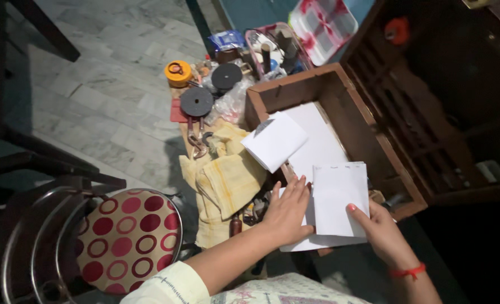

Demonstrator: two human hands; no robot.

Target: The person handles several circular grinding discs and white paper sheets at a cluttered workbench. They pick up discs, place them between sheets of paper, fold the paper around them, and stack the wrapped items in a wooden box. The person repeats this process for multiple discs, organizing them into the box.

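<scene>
Head view looks down on a person's two bare hands working over a shallow wooden drawer [386,147] that sits on the floor. Left hand [286,211] lies flat, fingers spread and not gripping, pressing a large white paper sheet [322,145] where it overhangs the drawer's near edge. Right hand [380,228], with a red thread at the wrist, pinches the lower edge of a smaller rectangular white sheet [340,197] between thumb and fingers, holding it over the near edge of the drawer, just beside the left hand. Another white folded sheet [274,141] rests tilted across the drawer's left wall.

Left of the drawer, a crumpled yellow cloth [224,180] with a soft woven look is spread on the grey marble floor [109,95]. Beyond it lie two flat round black discs [196,101], a small round yellow tin [178,73] and clear plastic bags. A round stool cushion [129,239], cream with red circles, sits inside a shiny metal frame at the lower left. A dark wooden cabinet frame [430,84] stands open at the right.
</scene>
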